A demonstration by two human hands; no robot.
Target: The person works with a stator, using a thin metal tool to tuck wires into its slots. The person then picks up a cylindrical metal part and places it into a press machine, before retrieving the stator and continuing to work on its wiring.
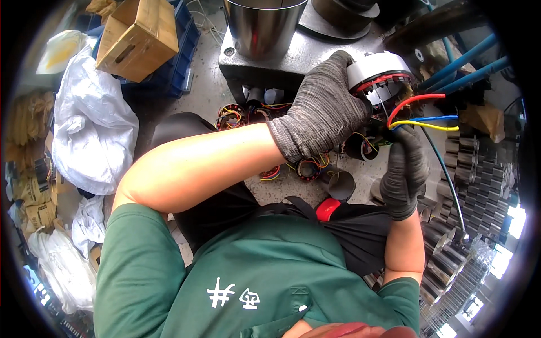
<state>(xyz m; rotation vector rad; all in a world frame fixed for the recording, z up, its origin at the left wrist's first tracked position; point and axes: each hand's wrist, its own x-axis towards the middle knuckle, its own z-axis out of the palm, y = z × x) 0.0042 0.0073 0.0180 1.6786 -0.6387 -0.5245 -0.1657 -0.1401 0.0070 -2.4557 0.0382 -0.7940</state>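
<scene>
My left hand [324, 107], in a grey knit glove, is closed round the side of a motor stator [380, 73]. The stator has a white round rim with a red and black ring beneath, and is held tilted above the floor. Thick red [417, 99], yellow and blue lead wires come out of its lower side and point right. Just below it, my right hand [404, 169], gloved alike, has its fingers closed at the base of these wires. A thin dark cord [448, 174] with a shiny end hangs down beside the right hand.
A heavy metal press base [253, 70] carrying a steel cylinder [265, 28] stands ahead. On the floor lie several wired stators [309, 168] and metal tubes [341, 185]. Stacked steel cylinders [445, 276] line the right; a cardboard box [138, 42] and white sacks [90, 124] are left.
</scene>
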